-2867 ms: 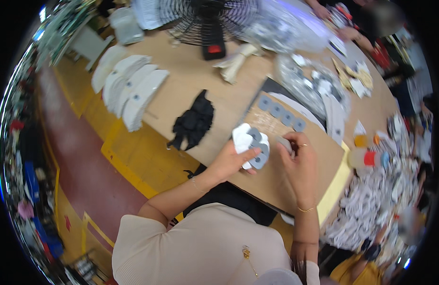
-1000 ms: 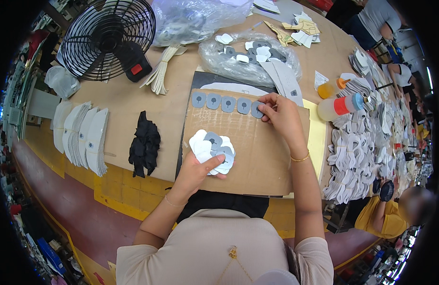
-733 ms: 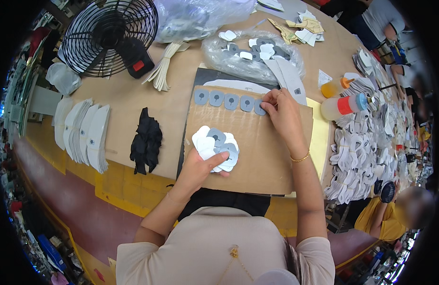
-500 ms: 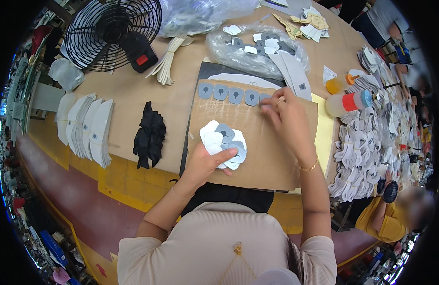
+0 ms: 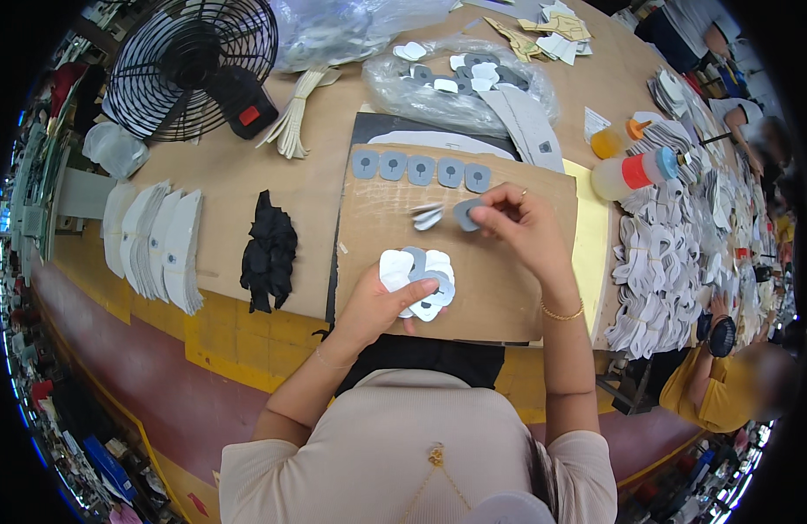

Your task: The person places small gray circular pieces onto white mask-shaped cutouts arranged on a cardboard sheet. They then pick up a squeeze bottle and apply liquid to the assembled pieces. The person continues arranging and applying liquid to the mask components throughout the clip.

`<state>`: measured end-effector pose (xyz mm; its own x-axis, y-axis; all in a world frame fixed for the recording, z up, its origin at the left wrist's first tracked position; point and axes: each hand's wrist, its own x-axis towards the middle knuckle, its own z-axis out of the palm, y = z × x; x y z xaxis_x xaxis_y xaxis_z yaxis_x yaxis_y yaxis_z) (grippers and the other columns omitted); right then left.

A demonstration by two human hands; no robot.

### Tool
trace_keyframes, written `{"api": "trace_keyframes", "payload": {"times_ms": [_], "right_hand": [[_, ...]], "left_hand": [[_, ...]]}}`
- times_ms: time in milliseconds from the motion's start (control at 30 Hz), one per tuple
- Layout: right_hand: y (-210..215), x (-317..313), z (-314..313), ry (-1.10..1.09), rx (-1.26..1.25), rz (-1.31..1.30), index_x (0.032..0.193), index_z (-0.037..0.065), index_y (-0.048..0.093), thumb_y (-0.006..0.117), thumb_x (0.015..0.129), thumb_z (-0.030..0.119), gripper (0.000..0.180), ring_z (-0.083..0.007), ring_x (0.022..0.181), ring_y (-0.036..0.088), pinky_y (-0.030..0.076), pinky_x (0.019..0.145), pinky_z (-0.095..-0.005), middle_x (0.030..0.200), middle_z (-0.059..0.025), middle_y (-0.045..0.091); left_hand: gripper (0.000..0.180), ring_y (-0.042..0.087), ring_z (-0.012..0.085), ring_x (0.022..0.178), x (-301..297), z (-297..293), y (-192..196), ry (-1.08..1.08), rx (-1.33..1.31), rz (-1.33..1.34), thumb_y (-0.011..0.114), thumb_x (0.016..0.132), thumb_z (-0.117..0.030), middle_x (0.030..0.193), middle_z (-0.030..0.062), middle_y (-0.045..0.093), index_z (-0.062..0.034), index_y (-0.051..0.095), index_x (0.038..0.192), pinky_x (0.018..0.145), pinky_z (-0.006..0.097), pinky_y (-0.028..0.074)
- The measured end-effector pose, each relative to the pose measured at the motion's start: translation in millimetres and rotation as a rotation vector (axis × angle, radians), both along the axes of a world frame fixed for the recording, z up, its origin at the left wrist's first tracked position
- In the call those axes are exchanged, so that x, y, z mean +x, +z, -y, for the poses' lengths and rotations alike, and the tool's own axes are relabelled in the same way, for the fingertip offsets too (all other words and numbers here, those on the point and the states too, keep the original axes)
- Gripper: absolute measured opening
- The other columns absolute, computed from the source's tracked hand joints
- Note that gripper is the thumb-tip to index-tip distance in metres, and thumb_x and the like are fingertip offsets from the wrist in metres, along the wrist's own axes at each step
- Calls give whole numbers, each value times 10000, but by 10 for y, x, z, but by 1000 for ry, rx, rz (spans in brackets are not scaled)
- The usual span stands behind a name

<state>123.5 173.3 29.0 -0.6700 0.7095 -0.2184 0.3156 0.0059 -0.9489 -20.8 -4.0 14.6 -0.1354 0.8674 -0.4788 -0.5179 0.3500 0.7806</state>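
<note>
Left hand (image 5: 379, 304) sits just below the middle of the frame, fingers curled around a fanned stack of flat grey and white cut pieces (image 5: 419, 278), holding it over the brown cardboard sheet (image 5: 499, 297). Right hand (image 5: 524, 229) is a bit higher and to the right, thumb and fingertips pinched on a single grey piece (image 5: 466, 214), with a pale strip (image 5: 428, 216) lying just left of it. Along the top edge of the cardboard there's a row of grey pieces (image 5: 421, 168) laid side by side, and the row stops just short of the right hand, so that upper right bit of the cardboard is bare. The lower half of the cardboard is mostly open too, apart from where the stack hovers. Left of the cardboard lies a black cloth bundle (image 5: 268, 251), close to the table's yellow front edge (image 5: 220, 336), and further left a fanned pile of white curved pieces (image 5: 163, 244). Upper left has a black fan (image 5: 189, 61). The right side is crowded: bottles (image 5: 635, 170) and heaps of white pieces (image 5: 674, 271) right up against the cardboard's edge.
</note>
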Motion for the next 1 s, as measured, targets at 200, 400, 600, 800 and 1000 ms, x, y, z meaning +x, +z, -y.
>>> {"api": "trace_keyframes", "payload": {"times_ms": [200, 400, 600, 800, 1000], "right_hand": [[-69, 178, -324, -206, 107, 222, 964, 17, 631, 669, 900, 120, 128, -54, 621, 610, 471, 541, -180, 742, -2, 643], [-117, 123, -471, -291, 40, 199, 937, -20, 628, 683, 876, 100, 146, -75, 575, 641, 498, 492, -203, 686, -23, 649], [-94, 38, -397, -317, 129, 252, 972, -21, 620, 678, 872, 101, 168, -81, 563, 637, 492, 497, -213, 673, -29, 644], [-23, -27, -311, -280, 275, 305, 998, -32, 616, 675, 859, 92, 196, -124, 561, 613, 480, 549, -268, 689, -58, 634], [-51, -14, -287, -197, 575, 411, 967, 5, 645, 687, 826, 88, 169, -241, 647, 603, 480, 629, -337, 715, -106, 603]], "left_hand": [[340, 716, 205, 789, -13, -5, -24, -32, -19, -22, 666, 887, -122, 946, 134, 683, 25, 532, 1163, 402, 207, 495], [323, 717, 208, 789, -29, 21, -56, -37, -35, -50, 659, 891, -111, 952, 138, 685, 30, 534, 1154, 408, 211, 500], [326, 717, 207, 790, -34, 22, -38, -28, -43, -51, 655, 893, -107, 960, 142, 685, 36, 533, 1160, 413, 215, 504], [315, 717, 206, 786, -37, 5, -24, -35, -36, -49, 642, 900, -107, 952, 141, 688, 40, 534, 1157, 417, 215, 508], [305, 719, 204, 781, -45, 34, -46, -27, -33, -49, 638, 903, -104, 953, 143, 688, 38, 536, 1153, 419, 214, 512]]}}
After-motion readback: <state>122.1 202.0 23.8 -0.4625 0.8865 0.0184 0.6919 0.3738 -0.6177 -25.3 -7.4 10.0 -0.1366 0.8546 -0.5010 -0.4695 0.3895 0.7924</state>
